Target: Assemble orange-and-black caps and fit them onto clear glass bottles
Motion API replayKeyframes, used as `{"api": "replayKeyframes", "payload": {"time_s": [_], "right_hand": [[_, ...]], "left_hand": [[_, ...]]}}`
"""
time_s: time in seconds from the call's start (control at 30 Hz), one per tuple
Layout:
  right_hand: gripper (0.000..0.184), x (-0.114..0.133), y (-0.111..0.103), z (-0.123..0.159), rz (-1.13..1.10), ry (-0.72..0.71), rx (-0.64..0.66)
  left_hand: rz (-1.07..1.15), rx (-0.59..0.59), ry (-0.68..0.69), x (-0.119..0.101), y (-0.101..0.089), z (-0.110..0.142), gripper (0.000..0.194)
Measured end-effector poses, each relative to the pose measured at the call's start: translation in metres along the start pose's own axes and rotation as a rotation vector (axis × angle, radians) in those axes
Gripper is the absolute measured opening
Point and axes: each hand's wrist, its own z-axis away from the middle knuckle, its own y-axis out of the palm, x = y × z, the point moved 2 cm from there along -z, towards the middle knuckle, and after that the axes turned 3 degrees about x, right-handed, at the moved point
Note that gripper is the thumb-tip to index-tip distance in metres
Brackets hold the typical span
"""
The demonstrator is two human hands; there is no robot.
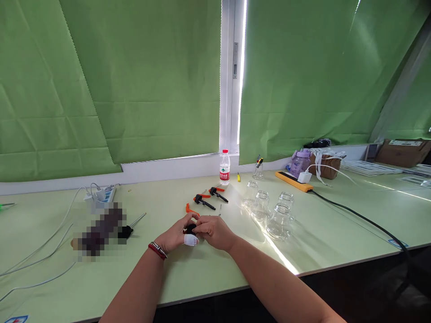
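My left hand, with a white wrap around one finger, grips a small black part just above the table. The fingers of my right hand are bent together against the right side of that part; much of it is hidden between both hands. Just beyond my left fingertips, a curved orange lever-like piece lies on the table. Farther back rest two black-and-orange assemblies, one nearer and the other behind it to the right. A short thin metal piece is close by my right hand.
Several clear glass vessels stand to the right. A red-capped water bottle is at the back, near a yellow tool. An orange power strip trails a black cable. Leftward lie a black-handled screwdriver and white cables.
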Motion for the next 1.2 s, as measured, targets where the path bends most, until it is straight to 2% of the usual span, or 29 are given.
{"api": "replayKeyframes", "payload": {"time_s": [0.27, 0.47, 1.07, 1.2], "right_hand": [[0.029, 0.0023, -0.0003, 0.0, -0.099, 0.022, 0.003], [0.018, 0.0001, 0.0004, 0.0, -0.063, 0.047, -0.009], [0.007, 0.0031, -0.0061, -0.0006, -0.014, 0.062, -0.029], [0.017, 0.0068, -0.0079, -0.0016, -0.018, 0.077, -0.028]], "left_hand": [[0.0, 0.005, 0.012, 0.0013, -0.0011, 0.0003, 0.052], [-0.007, -0.012, -0.01, 0.0007, -0.001, 0.0001, 0.053], [-0.03, -0.035, -0.034, 0.0007, -0.0029, 0.0012, 0.055], [-0.036, -0.049, -0.008, -0.0003, -0.0038, 0.0013, 0.055]]}}
